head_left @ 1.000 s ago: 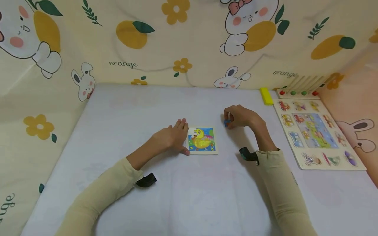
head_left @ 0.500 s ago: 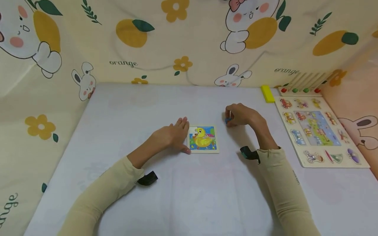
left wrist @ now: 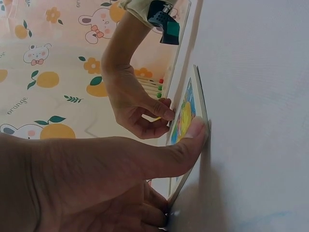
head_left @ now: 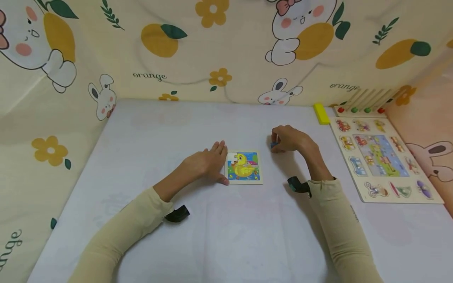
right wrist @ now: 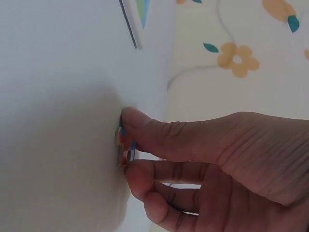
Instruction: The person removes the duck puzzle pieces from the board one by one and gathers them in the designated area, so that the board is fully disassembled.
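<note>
A small square duck jigsaw puzzle (head_left: 244, 167) lies flat on the white table, its yellow duck set on blue. At its upper left corner a pale patch of the tray shows where the picture breaks off. My left hand (head_left: 207, 162) rests along the tray's left side, fingers extended. In the left wrist view its thumb (left wrist: 188, 140) presses on the tray's edge. To the right of the puzzle, my right hand (head_left: 288, 138) pinches a small blue puzzle piece (right wrist: 120, 140) between thumb and fingertips, close over the table. The fingers partly hide the piece.
A large wooden picture board (head_left: 347, 165) lies at the right. Behind it stands a rack with thin rods and red and green beads (head_left: 361, 110). A yellow block (head_left: 321, 114) lies beside them near the back. Printed cloth (head_left: 191, 67) hangs behind the table.
The head view has shifted slightly. Both hands keep nearly the same places, the left at the puzzle and the right with the piece, which turns slightly between the fingers.
</note>
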A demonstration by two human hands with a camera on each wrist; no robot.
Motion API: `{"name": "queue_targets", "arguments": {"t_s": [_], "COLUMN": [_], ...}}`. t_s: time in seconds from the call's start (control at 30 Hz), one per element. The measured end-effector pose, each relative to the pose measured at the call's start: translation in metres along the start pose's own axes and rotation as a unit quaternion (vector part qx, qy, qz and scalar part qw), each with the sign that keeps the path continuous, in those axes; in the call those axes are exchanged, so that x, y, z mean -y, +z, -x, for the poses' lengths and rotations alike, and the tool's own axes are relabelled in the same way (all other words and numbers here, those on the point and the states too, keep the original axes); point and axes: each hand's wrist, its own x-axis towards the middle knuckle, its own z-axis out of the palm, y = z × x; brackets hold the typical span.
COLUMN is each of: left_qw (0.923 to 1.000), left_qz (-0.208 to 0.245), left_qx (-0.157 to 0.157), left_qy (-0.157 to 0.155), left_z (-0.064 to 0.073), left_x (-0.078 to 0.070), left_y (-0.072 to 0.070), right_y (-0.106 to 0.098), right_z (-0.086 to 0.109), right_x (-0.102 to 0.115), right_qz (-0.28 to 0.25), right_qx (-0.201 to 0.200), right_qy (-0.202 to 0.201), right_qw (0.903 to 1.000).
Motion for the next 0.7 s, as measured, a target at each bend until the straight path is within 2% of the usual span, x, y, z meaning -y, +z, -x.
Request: {"name": "queue_targets", "arguments": {"t_s": [0.27,0.47,0.7], "left_qw": [1.0,0.9999,1.0], "left_qz": [0.001,0.0,0.002], "left_qx": [-0.003,-0.006,0.001], "left_qy": [-0.007,-0.011,-0.007], "left_z": [-0.001,0.0,-0.002], "left_x": [-0.003,-0.002,-0.003], "left_y": [0.001,0.003,0.001], "right_y": [-0.005,-0.009,-0.005], "right_z": [0.008,0.014,0.018], "right_x": [0.009,0.025,0.039], "right_qz": [0.004,-0.014,-0.009], "right_qx": [-0.011,-0.013,-0.04], "right_qy": [-0.007,-0.054,-0.112], "right_qw": [0.9999,0.9984,0.9928]}}
